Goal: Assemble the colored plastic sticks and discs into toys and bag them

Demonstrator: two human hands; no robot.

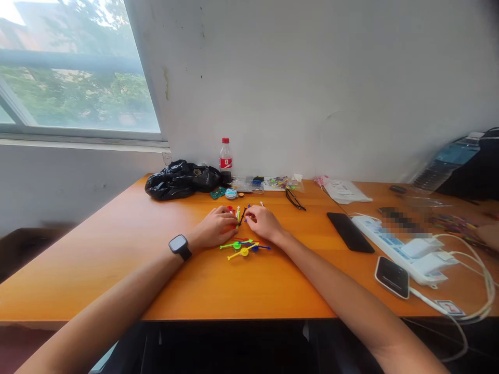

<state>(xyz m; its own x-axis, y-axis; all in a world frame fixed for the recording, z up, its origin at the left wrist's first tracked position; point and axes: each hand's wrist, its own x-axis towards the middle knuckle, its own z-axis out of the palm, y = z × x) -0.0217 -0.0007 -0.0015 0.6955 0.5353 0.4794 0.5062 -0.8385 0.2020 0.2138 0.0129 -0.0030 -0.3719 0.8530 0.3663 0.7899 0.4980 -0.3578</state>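
Both hands are close together over a small heap of plastic arrows at mid-table. My left hand [219,227] has its fingers curled down over red and green pieces [237,213], so what they hold is hidden. Facing it, my right hand [263,222] has thumb and fingers drawn together in a pinch; the thing in them is too small to name. A black arrow [242,216] stands slanted in the gap between the hands. Nearer me lie a yellow arrow spinner [244,252], a green arrow spinner [236,245] and a blue arrow spinner [255,249], overlapping, with some red behind.
Along the wall are a black plastic bag [181,179], a cola bottle [225,161], a round tin [231,194] and a bag of coloured pieces [284,183]. To the right lie a black phone [350,232], a power strip [384,241] with cables, and another phone [392,277].
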